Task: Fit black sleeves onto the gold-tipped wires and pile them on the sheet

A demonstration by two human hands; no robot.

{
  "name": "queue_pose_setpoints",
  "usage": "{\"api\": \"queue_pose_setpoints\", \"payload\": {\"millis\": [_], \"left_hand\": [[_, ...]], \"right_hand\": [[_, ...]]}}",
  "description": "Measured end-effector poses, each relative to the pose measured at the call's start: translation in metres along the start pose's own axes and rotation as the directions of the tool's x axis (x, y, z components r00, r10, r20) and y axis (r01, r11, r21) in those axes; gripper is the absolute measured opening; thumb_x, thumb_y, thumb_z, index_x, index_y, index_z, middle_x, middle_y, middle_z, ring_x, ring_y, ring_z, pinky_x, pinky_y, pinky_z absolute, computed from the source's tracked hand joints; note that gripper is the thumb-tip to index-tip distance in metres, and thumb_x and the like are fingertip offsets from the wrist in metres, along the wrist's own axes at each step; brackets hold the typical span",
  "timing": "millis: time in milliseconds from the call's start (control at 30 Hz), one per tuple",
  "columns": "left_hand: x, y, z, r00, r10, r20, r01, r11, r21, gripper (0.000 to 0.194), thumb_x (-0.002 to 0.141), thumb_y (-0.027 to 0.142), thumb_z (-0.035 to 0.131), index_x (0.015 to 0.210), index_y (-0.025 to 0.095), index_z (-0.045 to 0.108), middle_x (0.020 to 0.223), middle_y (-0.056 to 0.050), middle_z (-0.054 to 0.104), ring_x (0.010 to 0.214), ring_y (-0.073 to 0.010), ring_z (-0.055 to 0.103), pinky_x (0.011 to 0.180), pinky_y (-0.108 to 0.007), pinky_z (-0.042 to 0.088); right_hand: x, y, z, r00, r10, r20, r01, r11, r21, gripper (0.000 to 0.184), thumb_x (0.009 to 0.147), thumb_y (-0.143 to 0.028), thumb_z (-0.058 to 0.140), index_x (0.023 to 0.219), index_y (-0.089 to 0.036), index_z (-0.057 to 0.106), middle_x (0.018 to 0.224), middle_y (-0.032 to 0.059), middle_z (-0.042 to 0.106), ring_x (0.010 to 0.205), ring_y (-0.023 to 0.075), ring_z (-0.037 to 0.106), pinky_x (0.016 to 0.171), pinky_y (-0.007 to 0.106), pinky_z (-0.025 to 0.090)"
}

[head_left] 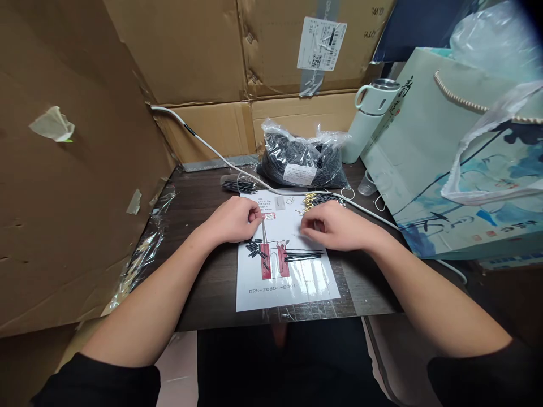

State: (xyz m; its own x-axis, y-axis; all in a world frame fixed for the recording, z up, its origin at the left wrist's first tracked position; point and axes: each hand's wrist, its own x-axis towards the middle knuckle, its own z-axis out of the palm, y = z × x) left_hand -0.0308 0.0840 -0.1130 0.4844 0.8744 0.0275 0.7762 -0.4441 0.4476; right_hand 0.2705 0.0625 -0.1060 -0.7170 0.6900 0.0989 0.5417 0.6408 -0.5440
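Observation:
My left hand (pixel 234 219) rests on the left edge of a white printed sheet (pixel 288 285), its fingers pinched on the top of a thin metal pin (pixel 263 233) that hangs down toward red marks on the sheet. My right hand (pixel 335 226) lies on the sheet's right side with fingers curled; what they hold is hidden. Short black tube pieces (pixel 254 247) lie scattered left of the red marks. Longer black strands (pixel 303 255) lie in a row just under my right hand. Gold-tipped pins (pixel 311 199) sit at the sheet's top right.
A clear bag of black strands (pixel 302 161) stands at the back of the dark table (pixel 203 282). A white cable (pixel 212 148) crosses it. A pale green flask (pixel 368 120) and a large paper gift bag (pixel 449 169) stand right. Cardboard walls (pixel 63 198) close in left and behind.

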Motion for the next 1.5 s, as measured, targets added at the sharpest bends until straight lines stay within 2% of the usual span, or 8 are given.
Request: {"api": "queue_pose_setpoints", "payload": {"millis": [167,400,533,667,767,967,1167,1500], "left_hand": [[-0.003,0.012,0.002,0.998,0.044,-0.046,-0.047,0.997,-0.062,0.007,0.084,0.021,0.069,0.081,0.019,0.076,0.080,-0.004,0.076,0.068,-0.0162,0.063,0.066,-0.028,0.044],[-0.006,0.034,0.029,1.000,-0.017,0.007,0.019,0.945,-0.328,0.016,0.094,0.031,0.069,0.093,0.017,0.076,0.068,0.001,0.065,0.061,-0.0118,0.054,0.061,-0.025,0.040],[-0.006,0.038,0.044,0.997,-0.054,-0.060,0.023,0.902,-0.430,0.018,0.095,0.032,0.070,0.099,0.016,0.079,0.075,-0.001,0.071,0.064,-0.0115,0.056,0.064,-0.025,0.044],[-0.005,0.038,0.048,0.990,-0.084,-0.113,0.028,0.902,-0.431,0.022,0.095,0.029,0.071,0.111,0.017,0.082,0.088,-0.003,0.079,0.070,-0.0129,0.062,0.070,-0.027,0.049],[-0.005,0.038,0.048,0.989,-0.076,-0.125,0.021,0.919,-0.393,0.019,0.097,0.028,0.070,0.104,0.019,0.085,0.084,-0.002,0.079,0.067,-0.0125,0.060,0.070,-0.027,0.047],[-0.003,0.038,0.048,0.988,-0.113,-0.106,0.054,0.892,-0.448,0.015,0.095,0.027,0.072,0.098,0.018,0.083,0.077,-0.001,0.076,0.063,-0.0103,0.055,0.066,-0.025,0.044],[-0.003,0.039,0.048,0.988,-0.130,-0.085,0.069,0.858,-0.509,0.014,0.093,0.026,0.072,0.098,0.016,0.081,0.083,-0.002,0.076,0.066,-0.0101,0.056,0.066,-0.024,0.044],[-0.003,0.038,0.050,0.992,-0.094,-0.078,0.039,0.851,-0.524,0.019,0.095,0.031,0.070,0.100,0.016,0.081,0.081,-0.001,0.074,0.066,-0.0102,0.054,0.065,-0.024,0.043]], "right_hand": [[-0.001,0.022,-0.005,0.982,0.114,-0.151,-0.150,0.955,-0.254,0.010,0.088,-0.015,0.074,0.081,-0.019,0.068,0.080,0.0059,0.070,0.069,0.0191,0.058,0.066,0.034,0.037],[0.002,0.020,0.002,0.977,0.163,-0.138,-0.202,0.915,-0.349,0.009,0.099,-0.017,0.065,0.095,-0.019,0.073,0.099,0.0085,0.072,0.089,0.0239,0.066,0.072,0.034,0.041],[0.004,0.016,0.005,0.974,0.192,-0.117,-0.223,0.879,-0.422,0.016,0.105,-0.019,0.057,0.096,-0.018,0.070,0.104,0.0102,0.072,0.090,0.0251,0.067,0.071,0.035,0.039],[0.007,0.017,0.007,0.977,0.192,-0.090,-0.212,0.844,-0.492,0.019,0.109,-0.020,0.052,0.098,-0.016,0.067,0.105,0.0128,0.071,0.086,0.0256,0.066,0.069,0.037,0.036],[0.007,0.020,0.010,0.980,0.169,-0.106,-0.199,0.839,-0.507,0.020,0.110,-0.020,0.050,0.096,-0.016,0.064,0.102,0.0141,0.070,0.086,0.0267,0.064,0.070,0.038,0.037],[0.006,0.023,0.013,0.980,0.028,-0.195,-0.109,0.900,-0.422,0.012,0.107,-0.018,0.053,0.099,-0.018,0.061,0.098,0.0113,0.069,0.095,0.0288,0.061,0.081,0.040,0.041],[0.006,0.020,0.013,0.963,-0.085,-0.257,0.041,0.984,-0.175,0.009,0.103,-0.012,0.056,0.098,-0.019,0.060,0.094,0.0079,0.070,0.086,0.0232,0.061,0.079,0.036,0.045],[0.006,0.009,0.019,0.966,-0.108,-0.234,0.116,0.993,0.022,0.011,0.105,-0.015,0.055,0.112,-0.021,0.062,0.109,0.0071,0.073,0.093,0.0213,0.067,0.082,0.033,0.048]]}}
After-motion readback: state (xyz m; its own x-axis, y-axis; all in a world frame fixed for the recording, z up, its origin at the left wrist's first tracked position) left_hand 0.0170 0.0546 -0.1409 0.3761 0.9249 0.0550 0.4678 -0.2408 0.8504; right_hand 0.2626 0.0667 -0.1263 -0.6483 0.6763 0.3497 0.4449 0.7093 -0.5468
